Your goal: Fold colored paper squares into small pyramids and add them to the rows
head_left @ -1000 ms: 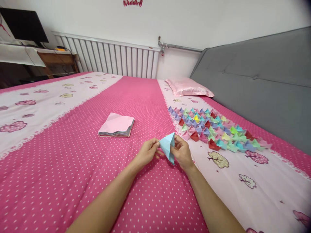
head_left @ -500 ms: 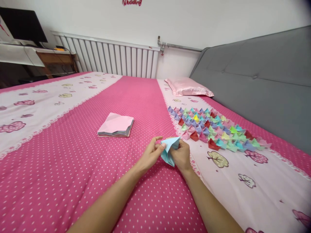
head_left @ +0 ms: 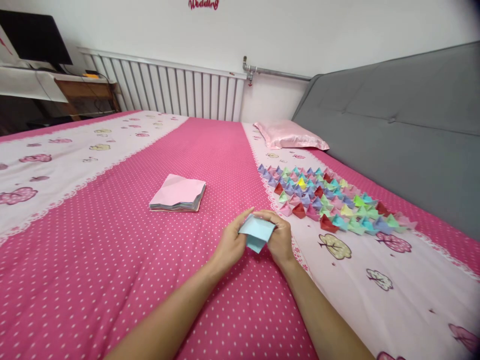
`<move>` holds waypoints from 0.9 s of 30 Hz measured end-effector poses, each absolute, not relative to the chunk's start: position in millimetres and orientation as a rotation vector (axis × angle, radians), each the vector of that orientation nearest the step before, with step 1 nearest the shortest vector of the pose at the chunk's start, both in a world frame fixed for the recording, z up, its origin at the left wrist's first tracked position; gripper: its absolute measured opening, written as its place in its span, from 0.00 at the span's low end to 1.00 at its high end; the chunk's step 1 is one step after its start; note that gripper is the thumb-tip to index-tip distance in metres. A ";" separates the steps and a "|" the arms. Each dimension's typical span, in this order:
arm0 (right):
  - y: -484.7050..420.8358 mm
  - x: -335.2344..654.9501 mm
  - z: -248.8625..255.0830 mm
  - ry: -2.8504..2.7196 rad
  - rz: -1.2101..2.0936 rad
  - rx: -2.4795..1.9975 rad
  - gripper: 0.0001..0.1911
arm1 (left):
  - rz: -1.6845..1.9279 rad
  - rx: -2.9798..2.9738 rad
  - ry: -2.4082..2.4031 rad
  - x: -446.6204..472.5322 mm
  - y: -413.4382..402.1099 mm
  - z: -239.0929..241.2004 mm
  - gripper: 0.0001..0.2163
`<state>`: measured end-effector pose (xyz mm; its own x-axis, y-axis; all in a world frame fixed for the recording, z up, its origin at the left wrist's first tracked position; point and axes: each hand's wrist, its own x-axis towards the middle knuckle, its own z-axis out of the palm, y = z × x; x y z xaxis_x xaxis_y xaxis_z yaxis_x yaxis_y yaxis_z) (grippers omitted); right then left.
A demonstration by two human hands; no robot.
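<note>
A light blue sheet of folded paper (head_left: 258, 229) is held up just above the bed, between my two hands. My left hand (head_left: 233, 240) grips its left side, and my right hand (head_left: 280, 236) grips its right side. The upper part forms a flat panel, with a second flap hanging below it. Some fingertips are hidden behind the paper. To the right stand rows of small folded paper boats (head_left: 318, 192) in many colours. A stack of square paper (head_left: 178, 192) with a pink sheet on top lies to the left, apart from my hands.
The bed has a pink dotted sheet (head_left: 112, 260) with pale printed bands. A pink pillow (head_left: 290, 134) lies by the grey headboard (head_left: 397, 95). A white radiator (head_left: 165, 85) runs along the wall; a monitor (head_left: 33, 40) stands on a desk at the far left.
The blue paper has turned from a pointed, slanted shape to a squarer panel facing me. My left hand has shifted to its left edge. The boats and the stack are unchanged.
</note>
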<state>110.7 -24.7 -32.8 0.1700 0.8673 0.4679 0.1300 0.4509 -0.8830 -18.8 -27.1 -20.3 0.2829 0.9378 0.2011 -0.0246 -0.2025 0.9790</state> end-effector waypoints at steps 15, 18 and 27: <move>-27.2 124.0 -21.5 -1.220 1.305 -0.850 0.14 | 1.068 0.927 0.657 -39.1 -19.1 -1.3 0.24; -23.1 122.7 -28.6 -1.257 1.178 -1.047 0.12 | 1.036 1.097 0.797 -39.6 -12.4 -10.6 0.21; -19.1 120.4 -44.9 -1.909 0.620 -1.503 0.22 | 0.420 2.419 1.392 -39.6 -11.0 -37.1 0.20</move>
